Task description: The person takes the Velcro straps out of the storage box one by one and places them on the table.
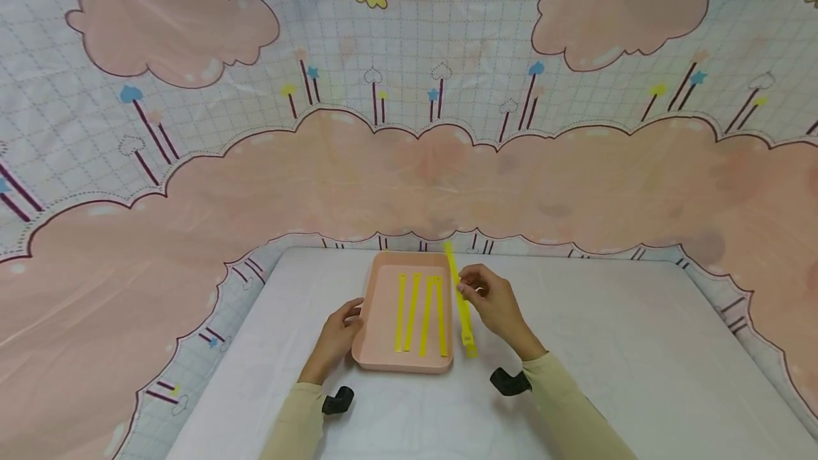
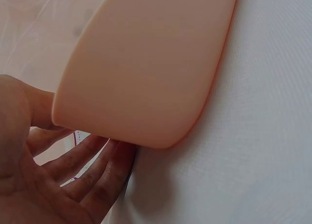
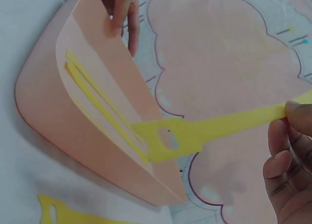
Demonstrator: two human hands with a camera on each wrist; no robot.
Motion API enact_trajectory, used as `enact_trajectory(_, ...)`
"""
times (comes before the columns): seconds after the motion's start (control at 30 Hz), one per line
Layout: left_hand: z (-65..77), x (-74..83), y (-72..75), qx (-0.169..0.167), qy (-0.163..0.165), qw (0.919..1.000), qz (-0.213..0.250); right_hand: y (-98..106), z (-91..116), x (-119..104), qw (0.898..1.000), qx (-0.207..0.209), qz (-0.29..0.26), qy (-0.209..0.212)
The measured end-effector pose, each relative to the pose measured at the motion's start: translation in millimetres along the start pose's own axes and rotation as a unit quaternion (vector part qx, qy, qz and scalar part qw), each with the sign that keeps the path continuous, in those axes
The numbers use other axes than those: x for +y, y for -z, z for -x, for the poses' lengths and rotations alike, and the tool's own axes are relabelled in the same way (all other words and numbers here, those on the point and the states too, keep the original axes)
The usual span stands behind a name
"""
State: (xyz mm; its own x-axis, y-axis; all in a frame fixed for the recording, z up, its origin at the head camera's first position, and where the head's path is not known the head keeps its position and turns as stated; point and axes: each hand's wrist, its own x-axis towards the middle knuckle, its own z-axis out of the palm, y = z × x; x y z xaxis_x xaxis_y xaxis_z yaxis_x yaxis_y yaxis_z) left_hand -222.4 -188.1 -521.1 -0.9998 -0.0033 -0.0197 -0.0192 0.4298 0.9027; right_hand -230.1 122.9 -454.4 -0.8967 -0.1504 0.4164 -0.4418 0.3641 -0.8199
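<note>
A pink tray [image 1: 402, 366] stands on the white table with several yellow strap-style cable ties [image 1: 412, 314] laid lengthwise inside it. My left hand [image 1: 339, 336] grips the tray's left side, thumb over the rim and the other fingers along the outside wall, as the left wrist view shows. Just right of the tray, my right hand [image 1: 492, 300] pinches another yellow cable tie [image 3: 234, 124] between thumb and fingertips. Its slotted head overlaps the tray's edge in the right wrist view. One more yellow cable tie [image 3: 73, 216] lies on the table beside the tray, partly out of that view.
The white table [image 1: 613, 332] stretches out on both sides of the tray. Behind it hangs a patterned cloth [image 1: 409, 176] with pink clouds. Black wrist-worn pieces [image 1: 510, 381] sit below both sleeves.
</note>
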Motion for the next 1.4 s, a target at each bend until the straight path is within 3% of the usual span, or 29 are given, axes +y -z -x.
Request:
enact_trajectory(0.2,1.1,1.7,1.1,0.000,0.005,1.0000,0.002,0.5,0.7,6.6,0.996,-0.001,-0.059,-0.073)
enact_trajectory(0.37,0.4,1.2,0.2,-0.003,0.004,1.0000,0.003,7.8,5.0,-10.1,0.992,-0.003,-0.080,-0.102)
enact_trajectory(0.63,0.1,0.3,0.2,-0.001,0.005,1.0000,0.006,5.2,4.7,27.1,0.981,-0.003,-0.103,-0.163)
enact_trajectory(0.87,0.3,-1.5,1.0,0.000,-0.002,1.0000,0.003,9.0,9.4,35.5,0.970,0.006,-0.099,-0.221)
enact_trajectory(1.17,-1.6,-2.0,0.2,0.003,0.010,0.9999,-0.001,21.6,13.5,50.7,0.968,-0.002,-0.084,-0.237)
enact_trajectory(1.4,-2.2,-1.5,1.5,0.000,0.007,1.0000,-0.003,28.9,13.9,63.0,0.955,0.007,-0.077,-0.285)
